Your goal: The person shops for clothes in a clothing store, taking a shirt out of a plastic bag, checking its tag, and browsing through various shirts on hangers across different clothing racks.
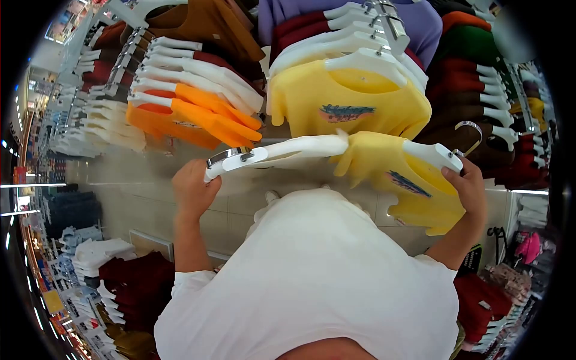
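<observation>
Head view, left hand [197, 189]: its fingers are gripping, closed around one end of a white hanger [294, 145] near a shiny metal fitting [231, 156]; that hanger is looking bare from here.
Right hand [471, 186]: its fingers are clasping the shirt's hanger [437, 155] beside the base of the raised hook [477, 135].
Yellow shirt [378, 153]: it is hanging from the right hand's hanger, sloping down in front of the person (whether its sleeve is touching the bare hanger, I can't tell).
Rack ahead: a second yellow shirt [300, 96] is facing outward under the metal rail [393, 30].
Handling: I'd be holding the hangers apart, sparing the sleeve a snag, and leaving the hook free of fingers.
</observation>
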A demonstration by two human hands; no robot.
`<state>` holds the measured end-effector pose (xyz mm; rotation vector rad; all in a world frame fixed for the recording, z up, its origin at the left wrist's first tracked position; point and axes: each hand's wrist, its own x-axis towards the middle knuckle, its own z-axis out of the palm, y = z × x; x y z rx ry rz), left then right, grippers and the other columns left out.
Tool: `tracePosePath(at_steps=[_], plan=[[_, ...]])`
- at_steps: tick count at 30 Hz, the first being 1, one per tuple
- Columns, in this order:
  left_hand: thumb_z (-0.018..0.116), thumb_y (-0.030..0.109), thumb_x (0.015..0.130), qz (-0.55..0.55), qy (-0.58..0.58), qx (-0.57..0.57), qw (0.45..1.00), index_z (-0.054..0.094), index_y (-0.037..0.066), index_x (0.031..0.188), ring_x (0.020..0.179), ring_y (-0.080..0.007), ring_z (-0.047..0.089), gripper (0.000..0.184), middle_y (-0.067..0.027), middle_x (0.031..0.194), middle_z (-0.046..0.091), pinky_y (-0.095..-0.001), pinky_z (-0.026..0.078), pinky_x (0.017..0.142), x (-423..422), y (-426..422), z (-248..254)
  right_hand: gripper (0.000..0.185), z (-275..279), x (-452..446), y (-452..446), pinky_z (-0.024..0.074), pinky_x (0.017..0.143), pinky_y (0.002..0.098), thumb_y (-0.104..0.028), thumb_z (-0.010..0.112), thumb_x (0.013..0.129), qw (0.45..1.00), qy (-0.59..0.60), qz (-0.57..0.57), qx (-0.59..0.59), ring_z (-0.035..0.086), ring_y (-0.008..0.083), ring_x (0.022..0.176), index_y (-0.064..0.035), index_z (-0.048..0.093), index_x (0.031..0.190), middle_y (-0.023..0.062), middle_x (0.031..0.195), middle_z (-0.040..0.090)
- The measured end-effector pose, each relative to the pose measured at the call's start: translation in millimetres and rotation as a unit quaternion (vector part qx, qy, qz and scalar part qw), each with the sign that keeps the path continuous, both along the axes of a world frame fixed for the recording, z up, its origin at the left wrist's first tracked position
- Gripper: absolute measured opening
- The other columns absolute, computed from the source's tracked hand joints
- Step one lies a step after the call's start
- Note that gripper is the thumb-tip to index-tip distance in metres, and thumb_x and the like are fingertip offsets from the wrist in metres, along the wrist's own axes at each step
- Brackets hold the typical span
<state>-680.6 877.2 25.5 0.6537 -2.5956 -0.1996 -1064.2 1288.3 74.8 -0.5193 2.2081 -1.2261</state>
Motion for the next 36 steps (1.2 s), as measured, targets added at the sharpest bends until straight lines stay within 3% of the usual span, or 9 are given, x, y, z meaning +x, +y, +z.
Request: tracePosePath(at_steps=[10, 16, 24, 30, 36], plan=[[0.07, 0.014, 0.07, 0.043, -0.049, -0.016, 0.998, 0.061, 0.006, 0.087, 0.072, -0.0337, 0.059, 0.02, -0.0108, 0.079, 0.06, -0.0458, 0.046, 0.062, 53.5, 13.9, -21.4, 0.037, 15.9, -44.1, -90.9, 0.0503, 0.082, 0.0285, -0.016, 0.07, 0.09, 0.988, 0.023, 0.129, -0.084, 0.063, 0.0121, 0.089, 0.0073, 0.064, 0.117, 0.0069, 0.1, 0.069], [0.069, 0.011, 0.071, 0.058, -0.063, 0.042, 0.995, 0.064, 0.005, 0.091, 0.077, -0.0363, 0.06, 0.021, -0.0134, 0.084, 0.064, -0.0467, 0.047, 0.066, 60.2, 22.6, -26.9, 0.039, 24.0, -54.3, -146.2, 0.0506, 0.081, 0.0282, -0.015, 0.073, 0.089, 0.974, -0.02, 0.185, -0.131, 0.063, 0.0119, 0.09, 0.0079, 0.064, 0.119, 0.0081, 0.102, 0.069], [0.072, 0.012, 0.069, 0.021, -0.027, 0.062, 0.997, 0.064, 0.007, 0.087, 0.069, -0.0334, 0.061, 0.02, -0.0111, 0.078, 0.061, -0.0446, 0.047, 0.059, 51.5, 32.5, -42.5, 0.048, -2.8, -48.0, -181.5, 0.0521, 0.086, 0.0309, -0.018, 0.074, 0.091, 0.971, -0.04, 0.216, -0.098, 0.065, 0.0149, 0.093, 0.0068, 0.062, 0.13, 0.0101, 0.108, 0.07], [0.073, 0.012, 0.069, -0.004, -0.043, 0.072, 0.997, 0.062, 0.007, 0.085, 0.068, -0.0326, 0.061, 0.02, -0.0098, 0.077, 0.061, -0.0436, 0.048, 0.059, 36.3, 42.1, -42.3, 0.044, -3.2, -44.9, -175.8, 0.0516, 0.086, 0.0304, -0.018, 0.072, 0.093, 0.975, -0.073, 0.169, -0.128, 0.064, 0.0145, 0.095, 0.0061, 0.061, 0.129, 0.0096, 0.108, 0.069], [0.073, 0.013, 0.07, -0.026, -0.058, 0.085, 0.994, 0.063, 0.008, 0.086, 0.069, -0.0345, 0.062, 0.019, -0.0114, 0.077, 0.062, -0.0444, 0.048, 0.059, 21.0, 45.4, -41.9, 0.035, -0.9, -56.9, -166.3, 0.0491, 0.091, 0.0265, -0.015, 0.066, 0.097, 0.963, 0.053, 0.157, -0.213, 0.062, 0.012, 0.102, 0.0053, 0.062, 0.126, 0.0072, 0.112, 0.068]])
